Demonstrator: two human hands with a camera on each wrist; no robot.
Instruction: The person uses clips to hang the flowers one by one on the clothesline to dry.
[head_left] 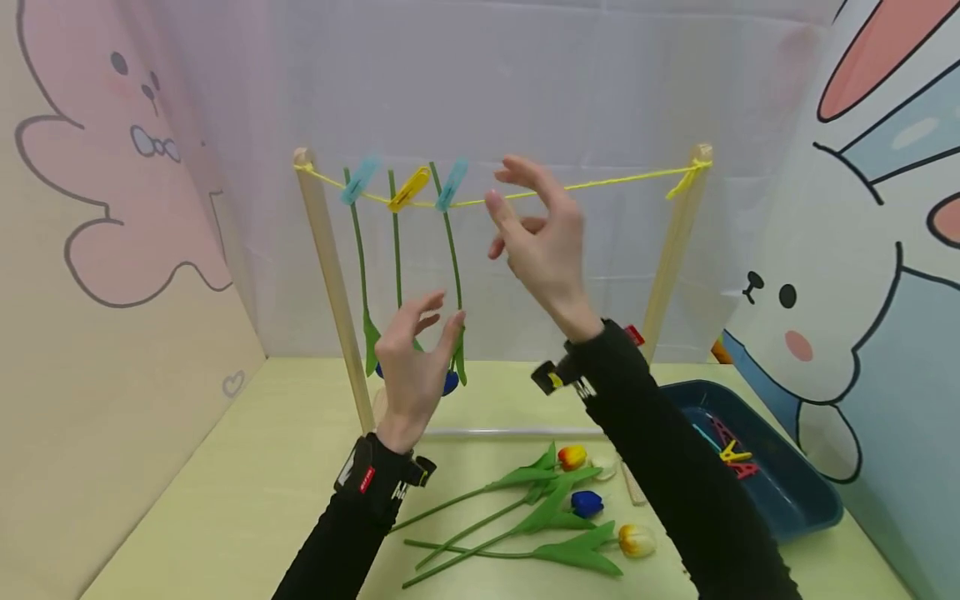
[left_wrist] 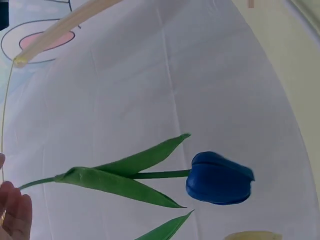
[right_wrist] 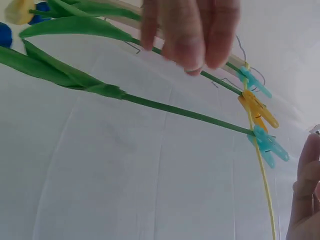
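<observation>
Three artificial tulips hang head down from a yellow string [head_left: 615, 177], each stem clipped by a clothespin. The outer clothespins are blue, [head_left: 360, 181] at the left end; the middle clothespin [head_left: 409, 189] is yellow. My left hand [head_left: 412, 367] is raised low beside the rightmost hanging tulip, thumb and fingers apart, holding nothing. It partly hides the hanging flowers. To the right of the second blue clothespin [head_left: 452, 184], my right hand [head_left: 546, 237] is up at string height with fingers loosely bent and nothing in them. The left wrist view shows a blue tulip head [left_wrist: 220, 178] with green leaves.
Wooden posts [head_left: 678, 242] hold the string at both ends. Several tulips lie on the table in front, including a blue tulip [head_left: 587, 503] and a yellow-white tulip [head_left: 637, 541]. At the right, a dark blue tray [head_left: 802, 508] contains more clothespins [head_left: 733, 454].
</observation>
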